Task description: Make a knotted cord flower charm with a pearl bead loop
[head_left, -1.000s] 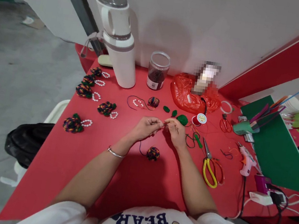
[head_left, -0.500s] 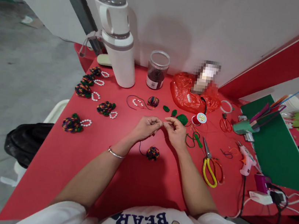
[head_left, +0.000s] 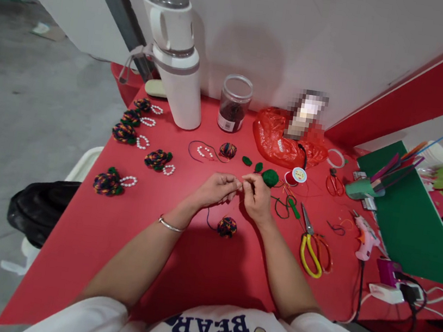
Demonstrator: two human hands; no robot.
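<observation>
My left hand [head_left: 220, 189] and my right hand [head_left: 256, 197] meet at the fingertips above the middle of the red table. Both are closed in a pinch, and what lies between the fingers is too small to make out. Just below them rests a dark multicoloured yarn ball [head_left: 227, 227], its loose strand running up toward my left hand. Beyond my left hand lie another multicoloured yarn ball [head_left: 227, 150] and a short string of white beads [head_left: 206, 153]. Right behind my right hand sit a green yarn ball [head_left: 270, 178] and small green leaf pieces [head_left: 247, 161].
At left are several yarn flowers with bead loops [head_left: 109, 182]. A white tumbler [head_left: 180, 91] and a clear jar [head_left: 234, 104] stand behind. To the right lie a thread spool [head_left: 298, 175], yellow-handled scissors [head_left: 310, 255], a green-handled crochet hook [head_left: 293, 208] and a pink glue gun [head_left: 368, 239].
My right hand has turned slightly and drawn in, its fingers more curled. My left hand stays nearly in place, and the things on the table have not moved.
</observation>
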